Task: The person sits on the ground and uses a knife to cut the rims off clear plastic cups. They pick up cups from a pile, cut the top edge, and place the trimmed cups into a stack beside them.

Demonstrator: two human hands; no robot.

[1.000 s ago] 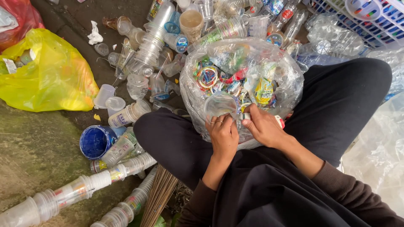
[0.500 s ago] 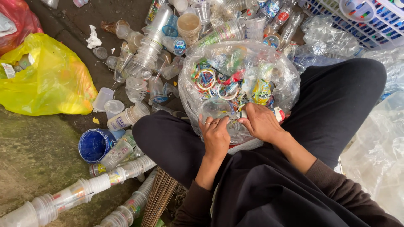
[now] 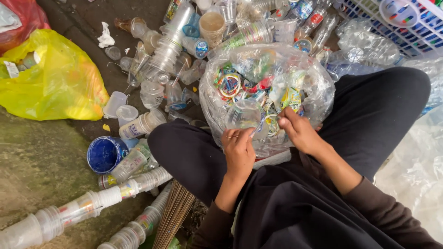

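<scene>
Clear plastic makes up most of what lies here. A clear plastic bag point(image 3: 318, 92), stuffed with coloured cup lids and wrappers, sits between the seated person's knees, against the black trousers point(image 3: 378, 110). The left hand point(image 3: 239, 152) grips the base of a clear plastic cup point(image 3: 243, 115), fingers closed round it, holding it at the near edge of the bag. The right hand point(image 3: 299, 131) is closed in a pinch at the cup's rim, just beside the left hand; what it pinches is too small to tell.

Beyond the bag lies a heap of loose cups and bottles point(image 3: 184, 50), tumbled and lying at all angles. A yellow bag point(image 3: 60, 83) rests to the far left, with a red bag point(image 3: 27, 18) behind it. A blue tub point(image 3: 104, 154) lies on its side near the left knee. 2 long stacks of nested cups point(image 3: 83, 210) run along the ground at lower left, beside a bundle of broom bristles point(image 3: 173, 219). A white and blue basket point(image 3: 406, 23) stands at upper right.
</scene>
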